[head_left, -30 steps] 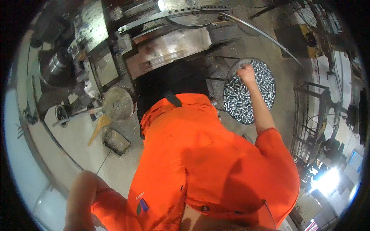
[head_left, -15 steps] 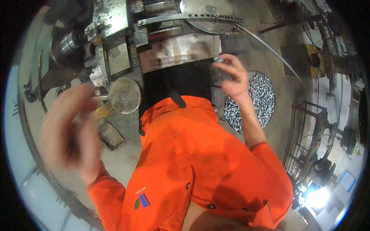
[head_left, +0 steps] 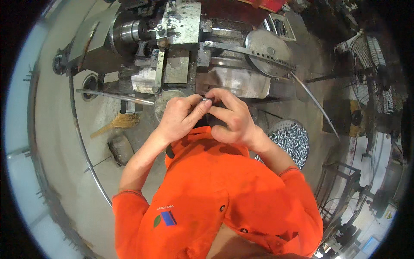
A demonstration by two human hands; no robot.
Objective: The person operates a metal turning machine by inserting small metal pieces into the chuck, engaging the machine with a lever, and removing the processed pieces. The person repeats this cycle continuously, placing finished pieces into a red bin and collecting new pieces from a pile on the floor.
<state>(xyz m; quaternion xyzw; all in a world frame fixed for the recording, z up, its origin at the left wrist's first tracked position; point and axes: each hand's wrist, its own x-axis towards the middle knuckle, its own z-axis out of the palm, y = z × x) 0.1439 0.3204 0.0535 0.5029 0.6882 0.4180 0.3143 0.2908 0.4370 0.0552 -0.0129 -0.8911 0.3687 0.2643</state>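
In front of my waist, my two hands meet at the fingertips over a small silver metal piece [head_left: 204, 99]. The thumb and forefinger of my left hand [head_left: 177, 118] pinch it from the left. Bent fingers of my right hand [head_left: 235, 116] close on it from the other side, covering most of it. To the right of my forearm, a round container holds a heap of small shiny metal cylinders [head_left: 291, 140].
Ahead stands a lathe-like machine with a round chuck [head_left: 129, 32], a metal block [head_left: 184, 21] and a large disc wheel [head_left: 267, 47]. A long bar [head_left: 114, 97] juts out leftward. A straw broom [head_left: 123, 121] lies on the floor; a metal rack [head_left: 340, 177] is at right.
My right hand has brought the metal piece from the right to the middle. My left hand, blurred at the left before, has come in to meet it. The view has shifted.
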